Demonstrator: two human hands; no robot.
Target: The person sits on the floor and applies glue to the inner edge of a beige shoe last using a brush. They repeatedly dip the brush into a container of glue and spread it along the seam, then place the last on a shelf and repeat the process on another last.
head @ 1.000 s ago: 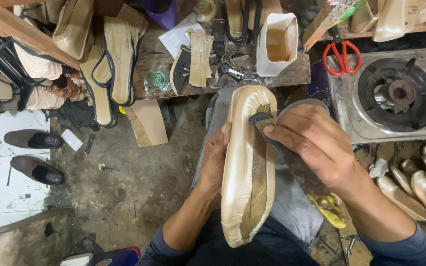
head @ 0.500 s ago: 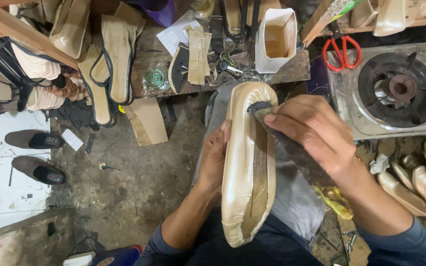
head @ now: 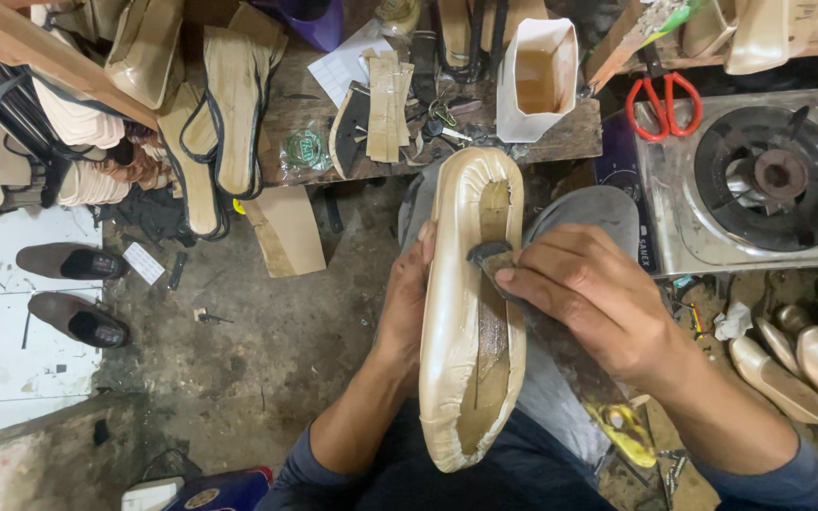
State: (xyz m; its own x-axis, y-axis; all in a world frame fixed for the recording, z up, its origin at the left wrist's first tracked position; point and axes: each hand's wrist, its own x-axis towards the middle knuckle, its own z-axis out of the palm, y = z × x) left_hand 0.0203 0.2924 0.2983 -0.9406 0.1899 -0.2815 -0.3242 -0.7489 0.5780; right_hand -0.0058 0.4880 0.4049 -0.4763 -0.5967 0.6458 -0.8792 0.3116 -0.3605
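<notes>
Shoe: a cream, glossy shoe upper (head: 456,312) on its last is lying sole-up across the person's lap, toe pointing away toward the wooden bench (head: 447,142), heel near the person's body. The leather edge is puckering in small folds round the rim, and a bare brown insole is showing down the middle.

Left hand: the left hand (head: 407,303) is wrapping round the shoe's left flank, thumb up near the edge, gripping it firmly and keeping it steady on the knee.

Right hand: the right hand (head: 584,298) is closing its fingers on a small dark tool (head: 490,260), whose tip is pressing on the insole, just below the toe. I cannot tell exactly what kind of tool it is.

Bench: a white open container (head: 537,80) with a brownish inside is standing on it, beside a stack of tan strips (head: 388,104) and some keys.

Right side: a single-burner gas stove (head: 759,180) is sitting next to the person's knee, with red-handled scissors (head: 663,99) just at its upper left corner. Several more cream shoes (head: 807,350) are lying in a row below the stove.

Left side: flat soles with dark straps (head: 224,114) are leaning against the bench, and a pair of brown shoes (head: 73,289) is resting on the white tiled floor, well apart from the work.
</notes>
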